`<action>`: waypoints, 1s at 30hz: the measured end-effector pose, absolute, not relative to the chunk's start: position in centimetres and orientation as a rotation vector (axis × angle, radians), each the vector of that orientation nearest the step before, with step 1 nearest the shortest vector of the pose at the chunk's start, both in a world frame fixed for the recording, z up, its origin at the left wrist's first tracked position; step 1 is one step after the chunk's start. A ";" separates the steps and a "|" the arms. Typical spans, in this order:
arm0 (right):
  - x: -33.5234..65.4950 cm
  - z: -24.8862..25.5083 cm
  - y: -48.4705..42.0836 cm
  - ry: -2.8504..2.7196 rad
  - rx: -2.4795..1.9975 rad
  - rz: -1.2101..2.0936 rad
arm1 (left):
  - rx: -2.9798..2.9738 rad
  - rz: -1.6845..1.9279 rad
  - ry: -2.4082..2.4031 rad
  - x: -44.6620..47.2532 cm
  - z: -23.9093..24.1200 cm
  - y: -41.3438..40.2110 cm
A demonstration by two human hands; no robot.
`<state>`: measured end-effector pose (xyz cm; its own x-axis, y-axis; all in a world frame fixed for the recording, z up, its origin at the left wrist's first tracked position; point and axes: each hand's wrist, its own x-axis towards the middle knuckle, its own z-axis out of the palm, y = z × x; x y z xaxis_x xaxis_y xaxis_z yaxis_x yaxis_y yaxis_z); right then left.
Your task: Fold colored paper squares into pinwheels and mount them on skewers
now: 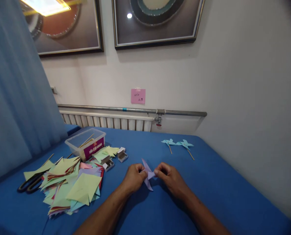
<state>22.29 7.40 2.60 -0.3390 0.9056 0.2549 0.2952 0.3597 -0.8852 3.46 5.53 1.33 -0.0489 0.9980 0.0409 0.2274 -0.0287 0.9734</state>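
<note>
A small lilac folded paper pinwheel (148,175) is held between both hands just above the blue tabletop (221,189). My left hand (133,177) pinches its left side with curled fingers. My right hand (168,174) pinches its right side, fingers closed on the paper. Both forearms reach in from the bottom edge.
Two light-blue pinwheels on sticks (177,144) lie at the far right. A heap of coloured paper squares (72,182), black scissors (30,184), two small open boxes (114,159) and a clear tub with sticks (86,143) sit at the left. A curtain hangs on the left and a radiator runs behind.
</note>
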 end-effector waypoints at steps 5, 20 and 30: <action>21.6 1.8 7.7 -1.663 -1.030 1.062 | 1.254 1.147 1.348 3.7 1.6 5.6; 18.5 -1.2 7.6 -1.199 -0.972 1.355 | 1.081 1.286 1.184 4.1 1.0 5.9; 18.0 -1.0 6.9 -1.173 -0.921 1.359 | 1.031 1.337 1.173 4.6 1.6 5.4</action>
